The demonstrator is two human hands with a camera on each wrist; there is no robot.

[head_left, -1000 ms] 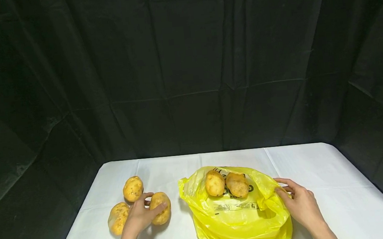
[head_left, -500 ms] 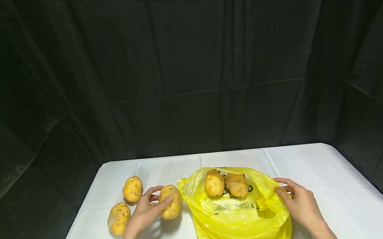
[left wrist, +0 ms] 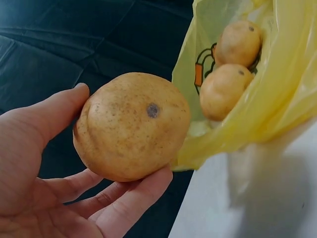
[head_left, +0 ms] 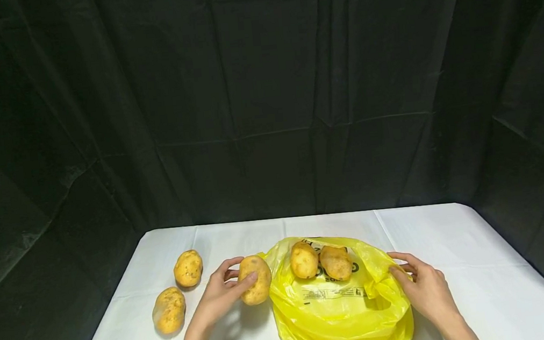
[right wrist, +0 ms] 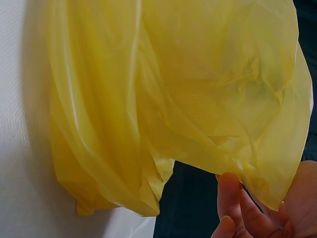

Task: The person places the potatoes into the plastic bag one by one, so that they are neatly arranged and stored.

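My left hand (head_left: 220,292) grips a potato (head_left: 256,280) between thumb and fingers, lifted at the left rim of a yellow plastic bag (head_left: 343,323). In the left wrist view this potato (left wrist: 131,126) shows a dark spot, and it overlaps the bag's edge. Two more potatoes, one on the left (head_left: 304,260) and one on the right (head_left: 336,263), lie inside the open bag against its printed far side. At the bag's right rim my right hand (head_left: 425,285) pinches the plastic; the right wrist view shows the bag's edge (right wrist: 270,196) between thumb and fingers.
Two loose potatoes lie on the white-covered table (head_left: 473,244) at the left, one farther back (head_left: 188,268) and one nearer (head_left: 169,310). A black cloth (head_left: 267,111) hangs behind the table and along both sides.
My left hand has carried its potato rightward, away from the two loose ones and up to the bag's left rim. My right hand has stayed in place on the bag.
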